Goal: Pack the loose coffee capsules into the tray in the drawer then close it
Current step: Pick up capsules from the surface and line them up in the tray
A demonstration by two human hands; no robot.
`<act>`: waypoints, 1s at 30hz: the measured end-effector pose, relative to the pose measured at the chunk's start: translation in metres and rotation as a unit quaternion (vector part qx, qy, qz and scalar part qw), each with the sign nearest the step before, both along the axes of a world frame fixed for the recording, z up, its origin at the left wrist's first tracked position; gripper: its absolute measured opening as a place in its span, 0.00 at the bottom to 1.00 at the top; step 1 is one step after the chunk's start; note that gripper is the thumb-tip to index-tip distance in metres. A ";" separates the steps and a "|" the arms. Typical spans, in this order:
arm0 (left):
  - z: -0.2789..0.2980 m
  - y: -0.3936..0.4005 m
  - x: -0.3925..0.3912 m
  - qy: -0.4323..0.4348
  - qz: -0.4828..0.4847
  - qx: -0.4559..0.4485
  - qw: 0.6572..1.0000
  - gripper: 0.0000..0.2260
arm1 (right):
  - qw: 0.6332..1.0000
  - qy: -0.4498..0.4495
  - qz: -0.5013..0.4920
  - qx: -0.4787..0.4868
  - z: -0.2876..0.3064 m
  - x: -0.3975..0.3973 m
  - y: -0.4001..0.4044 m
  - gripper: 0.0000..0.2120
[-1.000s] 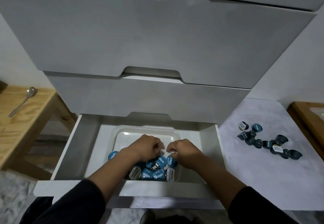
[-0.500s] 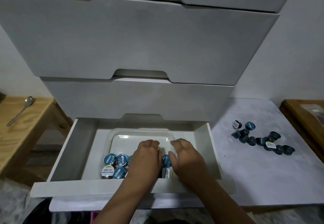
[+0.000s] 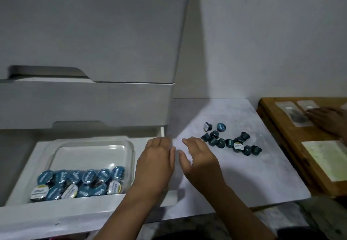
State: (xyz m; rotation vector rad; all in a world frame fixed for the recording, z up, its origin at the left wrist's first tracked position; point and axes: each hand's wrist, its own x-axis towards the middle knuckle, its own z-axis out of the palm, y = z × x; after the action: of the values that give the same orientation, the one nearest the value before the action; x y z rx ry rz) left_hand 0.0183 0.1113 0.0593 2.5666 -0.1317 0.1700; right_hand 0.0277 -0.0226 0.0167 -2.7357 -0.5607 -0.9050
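Observation:
The bottom drawer [image 3: 80,205] stands pulled out at the lower left. Inside it a clear plastic tray [image 3: 93,149] holds two rows of blue-lidded coffee capsules [image 3: 80,182] along its near side; its far half is bare. Several loose dark capsules [image 3: 230,141] lie in a cluster on the white tabletop [image 3: 249,175] to the right. My left hand [image 3: 155,161] hovers over the drawer's right edge, fingers apart, holding nothing. My right hand [image 3: 200,157] is above the tabletop just left of the loose capsules, also open and empty.
Two shut drawers [image 3: 90,38] rise above the open one. A wooden tray [image 3: 308,145] with small plastic bags and a sheet of paper sits at the far right, where another person's hand [image 3: 327,120] rests.
Both hands have left the tray and moved right toward the loose capsules. The capsules in the tray now lie uncovered in rows. The view has swung to the right.

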 end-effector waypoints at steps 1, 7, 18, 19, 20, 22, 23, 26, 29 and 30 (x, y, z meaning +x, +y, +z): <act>-0.001 -0.019 0.002 0.006 -0.001 -0.008 1.000 0.17 | 0.999 0.035 -0.010 0.025 -0.004 0.002 -0.020 0.09; -0.033 -0.121 0.010 0.067 -0.010 -0.034 0.997 0.17 | 0.980 0.169 -0.035 0.104 -0.016 0.015 -0.126 0.13; -0.084 -0.196 0.065 0.133 0.027 -0.067 0.989 0.16 | 0.935 0.308 -0.039 0.169 -0.075 0.062 -0.192 0.15; -0.088 -0.199 0.073 0.137 0.029 -0.067 0.988 0.16 | 0.934 0.310 -0.042 0.174 -0.079 0.068 -0.192 0.16; -0.091 -0.201 0.079 0.146 0.029 -0.068 0.987 0.16 | 0.931 0.317 -0.047 0.173 -0.081 0.073 -0.192 0.16; -0.097 -0.205 0.088 0.166 0.025 -0.068 0.983 0.17 | 0.921 0.346 -0.052 0.171 -0.082 0.083 -0.192 0.17; -0.099 -0.206 0.092 0.173 0.022 -0.065 0.982 0.17 | 0.916 0.357 -0.051 0.175 -0.081 0.087 -0.192 0.16; -0.104 -0.207 0.102 0.184 0.030 -0.076 0.979 0.15 | 0.913 0.370 -0.032 0.169 -0.081 0.096 -0.192 0.13; -0.108 -0.206 0.109 0.187 0.049 -0.081 0.978 0.13 | 0.915 0.381 -0.025 0.131 -0.086 0.106 -0.193 0.15; -0.110 -0.205 0.111 0.187 0.052 -0.078 0.978 0.13 | 0.913 0.389 -0.028 0.121 -0.086 0.109 -0.193 0.15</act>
State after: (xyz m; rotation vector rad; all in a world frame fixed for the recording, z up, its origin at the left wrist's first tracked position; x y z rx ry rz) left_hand 0.1293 -0.0941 -0.0510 2.4010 0.1518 -0.2560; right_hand 0.1363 -0.2155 -0.0692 -2.5815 -0.1894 0.1473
